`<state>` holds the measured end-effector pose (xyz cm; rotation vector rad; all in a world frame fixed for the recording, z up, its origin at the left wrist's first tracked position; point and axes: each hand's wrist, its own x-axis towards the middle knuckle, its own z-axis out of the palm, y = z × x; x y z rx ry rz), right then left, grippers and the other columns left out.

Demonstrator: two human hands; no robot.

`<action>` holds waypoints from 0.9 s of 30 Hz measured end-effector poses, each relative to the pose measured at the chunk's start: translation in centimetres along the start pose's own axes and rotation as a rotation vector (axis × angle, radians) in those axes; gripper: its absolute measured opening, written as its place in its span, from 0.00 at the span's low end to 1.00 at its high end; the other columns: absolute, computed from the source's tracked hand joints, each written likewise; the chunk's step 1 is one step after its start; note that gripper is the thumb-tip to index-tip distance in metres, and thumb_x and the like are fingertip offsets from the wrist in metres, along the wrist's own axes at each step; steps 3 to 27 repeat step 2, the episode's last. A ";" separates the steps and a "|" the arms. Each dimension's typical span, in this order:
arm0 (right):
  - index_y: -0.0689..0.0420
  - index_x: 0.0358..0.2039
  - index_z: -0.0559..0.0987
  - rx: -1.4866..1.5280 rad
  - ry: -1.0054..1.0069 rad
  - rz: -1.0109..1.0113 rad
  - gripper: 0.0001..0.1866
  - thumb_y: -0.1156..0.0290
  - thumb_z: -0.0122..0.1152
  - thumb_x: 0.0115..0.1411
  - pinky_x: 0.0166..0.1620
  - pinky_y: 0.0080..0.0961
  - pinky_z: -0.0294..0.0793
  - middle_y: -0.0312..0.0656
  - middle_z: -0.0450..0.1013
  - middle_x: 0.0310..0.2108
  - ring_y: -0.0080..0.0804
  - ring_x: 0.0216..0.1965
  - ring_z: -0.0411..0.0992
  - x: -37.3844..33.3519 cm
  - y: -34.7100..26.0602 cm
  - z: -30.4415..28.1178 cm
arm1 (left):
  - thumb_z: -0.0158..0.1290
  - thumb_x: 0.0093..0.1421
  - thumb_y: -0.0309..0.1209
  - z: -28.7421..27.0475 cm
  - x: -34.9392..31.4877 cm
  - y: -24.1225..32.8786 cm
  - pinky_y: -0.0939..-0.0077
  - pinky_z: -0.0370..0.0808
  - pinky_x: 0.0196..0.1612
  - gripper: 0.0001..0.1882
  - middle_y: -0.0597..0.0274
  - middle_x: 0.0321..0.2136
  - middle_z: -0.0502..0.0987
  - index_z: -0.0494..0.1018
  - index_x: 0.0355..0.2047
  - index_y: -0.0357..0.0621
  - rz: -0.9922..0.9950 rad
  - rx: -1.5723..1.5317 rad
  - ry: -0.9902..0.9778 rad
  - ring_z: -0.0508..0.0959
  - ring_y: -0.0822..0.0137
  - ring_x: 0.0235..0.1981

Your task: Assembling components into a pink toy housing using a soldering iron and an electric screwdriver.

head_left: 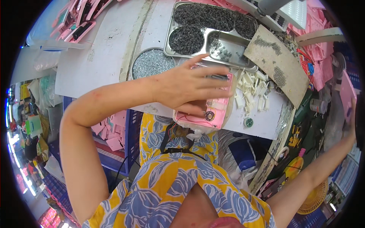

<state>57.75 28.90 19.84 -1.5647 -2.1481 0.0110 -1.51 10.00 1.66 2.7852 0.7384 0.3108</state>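
Note:
A pink plastic housing (pixel 216 119) with thin wires and a small round metal part lies at the table's front edge. Over it my left hand (pixel 190 88) reaches in from the left, fingers spread and slightly blurred, covering much of it. The thumb rests near the round part. My right arm stretches far out to the right. At the picture's rim my right hand (pixel 353 119) grips a flat pink plastic panel (pixel 346 95) by its lower part; its fingers are partly lost in the dark edge.
Behind the housing stand a metal tray (pixel 208 38) of dark springs and a round dish (pixel 152 64) of small silvery parts. White plastic pieces (pixel 254 89), a green-topped round item (pixel 248 122) and a tilted board (pixel 279 64) lie rightward. A blue crate (pixel 132 140) with pink parts stands below left.

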 end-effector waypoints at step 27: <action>0.68 0.43 0.79 0.259 -0.231 -0.227 0.13 0.83 0.64 0.56 0.19 0.22 0.71 0.46 0.77 0.22 0.25 0.18 0.73 -3.1 -6.5 -4.5 | 0.58 0.59 0.57 -2.4 1.5 0.5 0.34 0.46 0.71 0.44 0.62 0.73 0.56 0.57 0.72 0.63 -0.062 -0.128 0.287 0.44 0.57 0.76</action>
